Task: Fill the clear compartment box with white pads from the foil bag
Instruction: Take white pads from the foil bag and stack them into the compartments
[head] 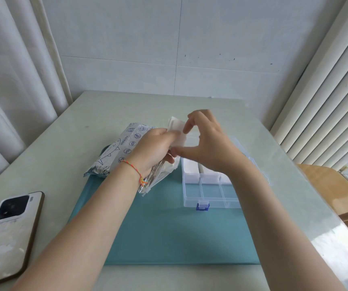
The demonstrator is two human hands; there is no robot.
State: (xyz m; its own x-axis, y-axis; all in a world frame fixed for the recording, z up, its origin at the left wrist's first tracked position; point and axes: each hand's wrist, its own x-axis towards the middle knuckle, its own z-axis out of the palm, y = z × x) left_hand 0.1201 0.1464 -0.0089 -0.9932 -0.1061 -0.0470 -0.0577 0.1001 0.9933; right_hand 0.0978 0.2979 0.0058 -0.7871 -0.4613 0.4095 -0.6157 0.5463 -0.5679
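— While we look down at our hands, what is each one doing?

— Our left hand (156,145) is raised above the foil bag (124,150), its fingers curled round a small stack of white pads (177,131). Our right hand (206,141) meets it from the other side, forefinger and thumb pinching the stack's near edge, wrist arched over the clear compartment box (208,185). A woven thread bracelet (136,173) circles the left wrist.

— How many of each thing do we count?

— One bag, lying on its side at the far left corner of the teal mat (168,232), its open mouth under our left palm with more white showing inside. One box, lid back, blue latch (202,206) facing us. We see three near compartments bare and white pads in the row behind; the rest is hidden by our right forearm. The stack's count we cannot tell. One phone (11,234) lies face down.

— And the room around?

— The box sits at the mat's right side, just beside the bag. The phone rests near the table (221,108) front-left edge, well apart. Bare mat stretches between our forearms.
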